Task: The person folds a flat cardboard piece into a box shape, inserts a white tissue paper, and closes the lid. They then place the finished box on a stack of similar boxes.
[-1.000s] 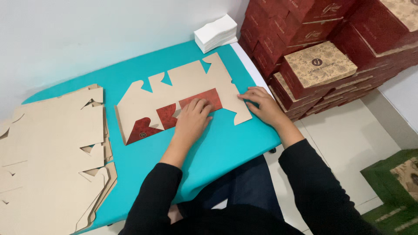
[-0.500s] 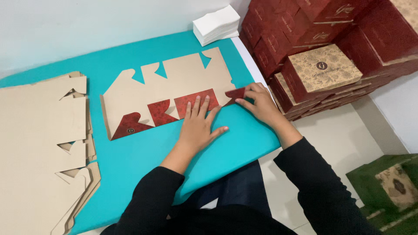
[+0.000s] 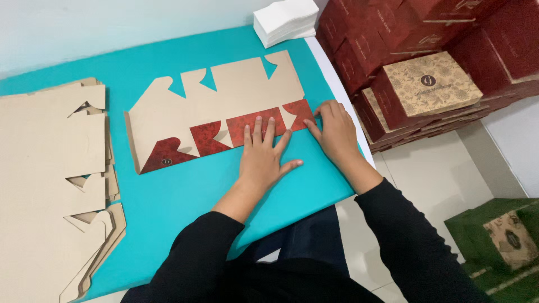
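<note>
— Nearest the body?
— Left hand, fingers flat and spread, gripping nothing, pressing the red folded flaps of one box blank on the teal table.
— Right hand?
— Fingers loosely curled, fingertips on the blank's right red end; no grasp.
— Left side?
— One stack of blanks, count unclear.
— Farther?
— One white stack; red boxes, too many to count; one tan lid.
</note>
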